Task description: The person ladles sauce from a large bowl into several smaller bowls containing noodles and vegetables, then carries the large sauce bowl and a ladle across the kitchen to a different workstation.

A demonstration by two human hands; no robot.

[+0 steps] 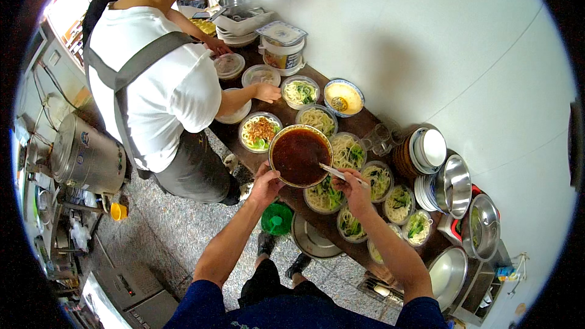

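Observation:
My left hand [266,183] grips the rim of a bowl of dark red-brown sauce [299,155], held above the table. In my right hand [354,189] is a white spoon [340,172], its far end dipping into the sauce at the bowl's right side. Below and around the bowl stand several clear plastic bowls of noodles with greens, such as the noodle bowl [349,151] just right of it. Left of the sauce, another noodle bowl [260,131] carries a brown crumbled topping. Part of a noodle bowl [324,195] is hidden beneath my hands and the sauce bowl.
A person in a white shirt [151,87] stands at left, one hand [267,92] by a noodle bowl. A patterned bowl [343,97], a white bucket [283,52], stacked dishes [422,151] and steel basins [457,187] line the wall. A green container [277,218] sits below the table.

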